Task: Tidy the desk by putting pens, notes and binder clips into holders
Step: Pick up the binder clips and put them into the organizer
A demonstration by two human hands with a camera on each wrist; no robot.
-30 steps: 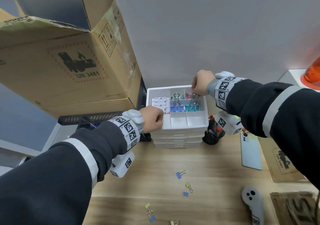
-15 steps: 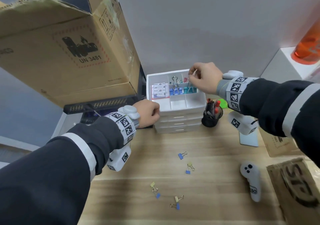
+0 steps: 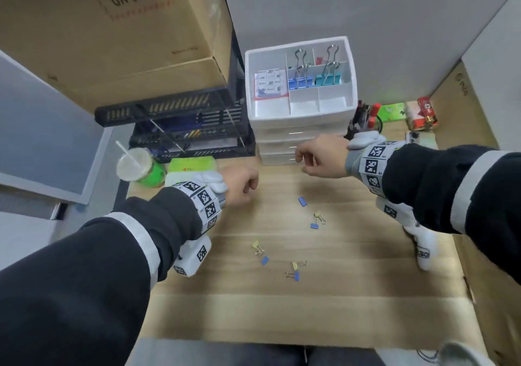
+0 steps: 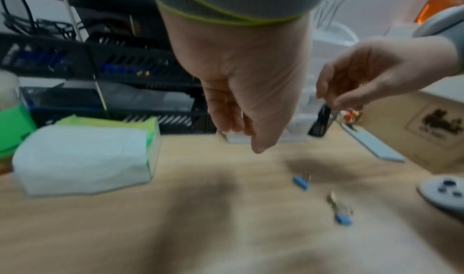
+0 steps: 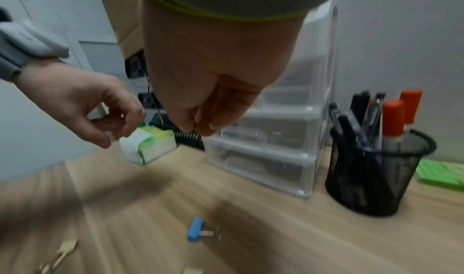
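Both hands hover above the bench (image 3: 352, 295), fingers loosely curled, each grip empty: left hand (image 3: 241, 185), right hand (image 3: 321, 155). Small binder clips (image 3: 318, 220) lie scattered on the bench below; two larger clips (image 3: 300, 82) stand in the white drawer organiser (image 3: 351, 63) behind.

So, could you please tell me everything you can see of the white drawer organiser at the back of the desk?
The white drawer organiser stands upright on the wooden desk against the grey wall, beside the black mesh pen cup. It looks like plastic: an open white top tray split into compartments, above stacked translucent drawers, all closed. The tray holds a printed notes pad, a blue binder clip and a teal binder clip, both handles up. Neither hand touches it.
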